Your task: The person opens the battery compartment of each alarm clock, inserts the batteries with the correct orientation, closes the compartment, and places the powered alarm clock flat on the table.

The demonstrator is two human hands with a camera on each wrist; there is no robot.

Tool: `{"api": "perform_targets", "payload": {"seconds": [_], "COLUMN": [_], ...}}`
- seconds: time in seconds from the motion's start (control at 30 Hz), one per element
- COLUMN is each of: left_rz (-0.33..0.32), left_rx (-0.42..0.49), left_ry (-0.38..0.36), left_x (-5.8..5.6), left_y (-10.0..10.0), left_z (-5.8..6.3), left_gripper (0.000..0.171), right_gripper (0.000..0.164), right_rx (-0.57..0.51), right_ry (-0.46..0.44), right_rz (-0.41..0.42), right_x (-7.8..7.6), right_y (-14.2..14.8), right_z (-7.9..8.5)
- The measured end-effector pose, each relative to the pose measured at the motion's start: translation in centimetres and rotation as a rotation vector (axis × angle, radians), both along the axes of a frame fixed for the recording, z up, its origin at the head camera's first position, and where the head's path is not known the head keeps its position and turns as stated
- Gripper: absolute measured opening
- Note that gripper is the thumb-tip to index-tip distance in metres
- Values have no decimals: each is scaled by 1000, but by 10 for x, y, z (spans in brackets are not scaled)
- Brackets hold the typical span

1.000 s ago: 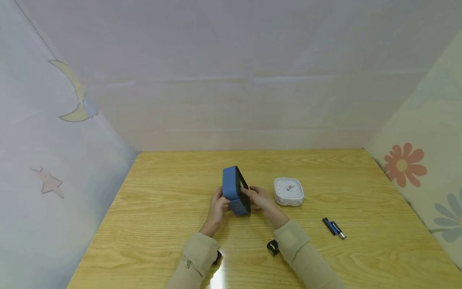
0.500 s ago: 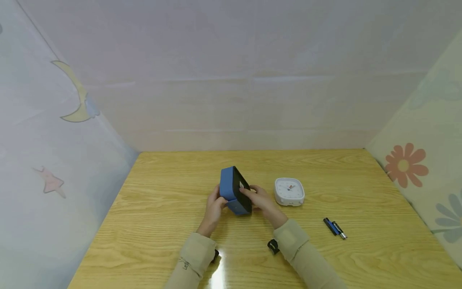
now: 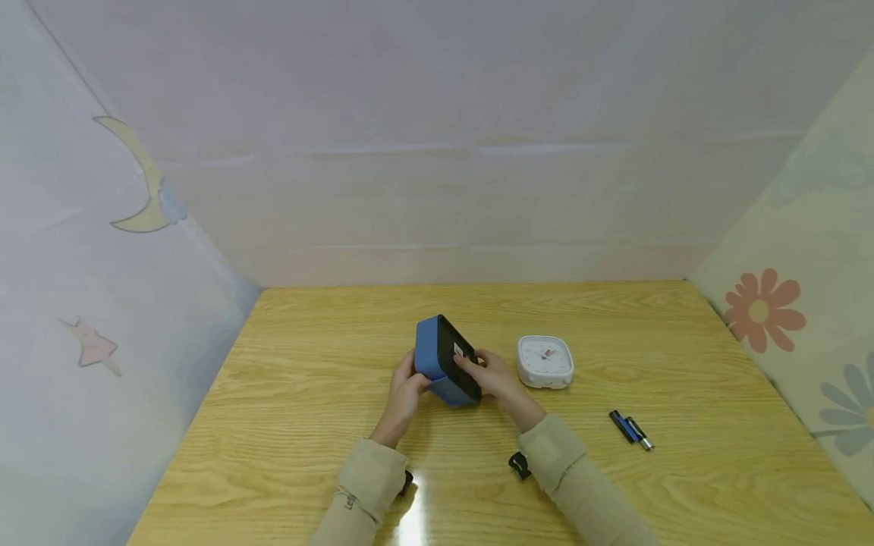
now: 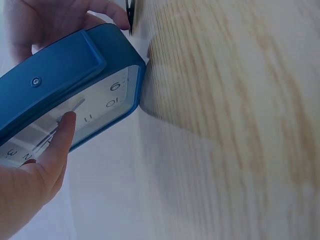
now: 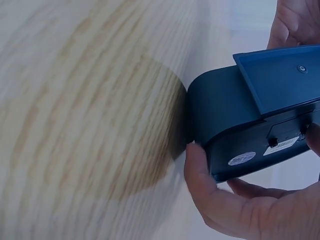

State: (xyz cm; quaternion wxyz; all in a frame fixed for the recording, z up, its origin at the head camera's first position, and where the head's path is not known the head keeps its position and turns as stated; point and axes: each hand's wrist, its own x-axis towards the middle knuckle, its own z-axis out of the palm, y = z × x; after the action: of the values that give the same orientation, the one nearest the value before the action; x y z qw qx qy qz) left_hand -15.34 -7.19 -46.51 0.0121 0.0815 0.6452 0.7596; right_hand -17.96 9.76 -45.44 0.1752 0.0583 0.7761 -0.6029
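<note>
A blue alarm clock (image 3: 428, 345) is held tilted on edge between both hands, its black back turned right in the head view. My left hand (image 3: 403, 398) grips its left side; in the left wrist view, a finger lies across the white numbered dial (image 4: 95, 107). My right hand (image 3: 501, 383) holds the back and lower edge. The right wrist view shows the thumb tip at a small black knob (image 5: 304, 129) on the back, near another knob (image 5: 273, 143) and a round silvery sticker (image 5: 242, 158). The clock's lower corner is close to the table.
A white clock (image 3: 546, 360) lies face up just right of my right hand. Two small cylinders that look like batteries (image 3: 623, 427) lie farther right on the wooden table (image 3: 307, 425). Patterned cloth walls (image 3: 437, 212) enclose the back and sides.
The blue clock has shifted slightly left and turned, so more of its black back shows. Both hands keep their hold; the white clock and cylinders stay put.
</note>
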Motion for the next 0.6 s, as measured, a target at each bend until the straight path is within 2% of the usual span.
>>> {"api": "perform_targets", "payload": {"seconds": [0.13, 0.37, 0.47, 0.6], "left_rz": [5, 33, 34, 40], "left_rx": [-4, -2, 8, 15], "left_ry": [4, -34, -48, -53], "left_x": [0, 0, -1, -1], "left_y": [0, -3, -5, -5], "left_z": [0, -1, -1, -1], "left_gripper": [64, 64, 65, 66], "right_gripper": [80, 51, 46, 48], "right_rx": [4, 91, 106, 107], "right_ry": [62, 100, 109, 84], "right_rz": [46, 66, 68, 67], "right_x": [1, 1, 1, 1], "right_y": [3, 1, 0, 0], "right_z": [-2, -3, -4, -5]}}
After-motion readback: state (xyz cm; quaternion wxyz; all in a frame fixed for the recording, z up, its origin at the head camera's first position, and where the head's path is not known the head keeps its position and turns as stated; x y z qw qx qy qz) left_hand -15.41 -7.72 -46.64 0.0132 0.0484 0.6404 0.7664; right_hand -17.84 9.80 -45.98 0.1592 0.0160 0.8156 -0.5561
